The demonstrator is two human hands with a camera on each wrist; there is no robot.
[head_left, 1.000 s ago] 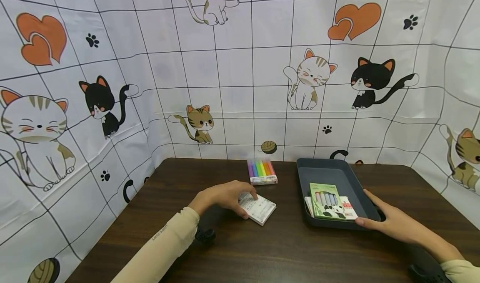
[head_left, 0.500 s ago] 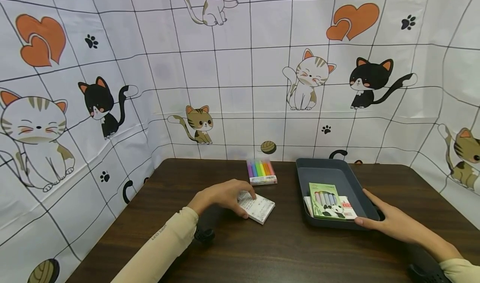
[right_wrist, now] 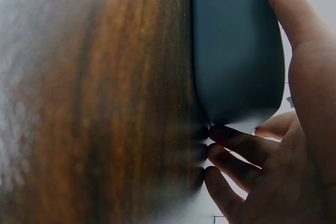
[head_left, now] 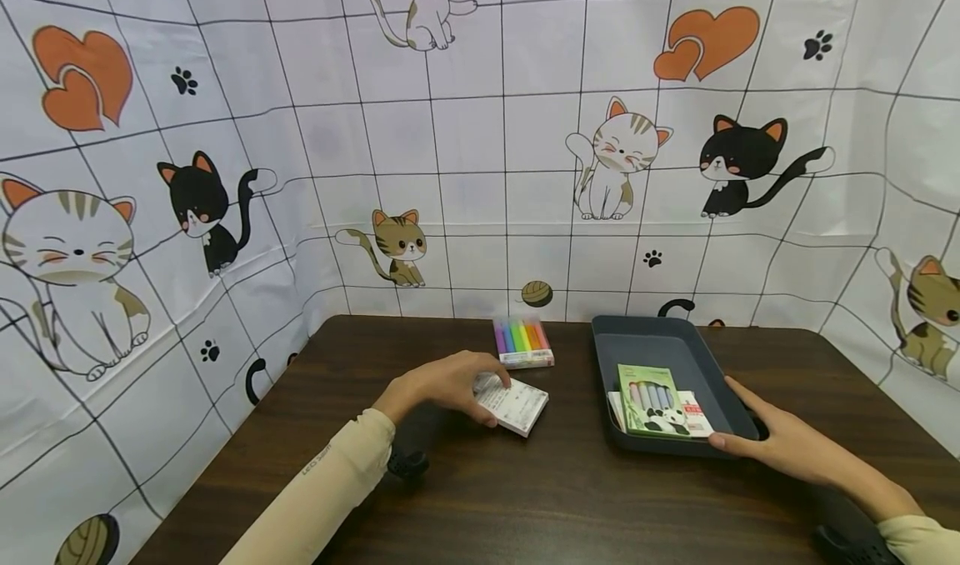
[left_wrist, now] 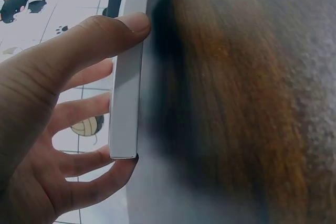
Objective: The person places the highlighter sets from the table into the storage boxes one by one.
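In the head view my left hand [head_left: 448, 382] grips a flat white box [head_left: 517, 403] with printing on its top, at the middle of the table. The left wrist view has the thumb on one side of the white box [left_wrist: 126, 98] and the fingers round the other. At the right, my right hand [head_left: 787, 442] holds the near right corner of a dark grey tray [head_left: 701, 365]. Its thumb lies at the near rim, with the fingers along the right side. Inside the tray, a green marker box with a panda [head_left: 651, 402] overlaps a white and red box [head_left: 697, 417].
A clear pack of coloured markers [head_left: 523, 345] lies behind the white box, left of the tray. The dark wooden table [head_left: 570, 507] ends at a white cloth backdrop [head_left: 480, 157] printed with cats, which stands behind and on both sides.
My left hand and the white box have shifted slightly upward in the head view, towards the marker pack. The right hand and the tray stay where they were.
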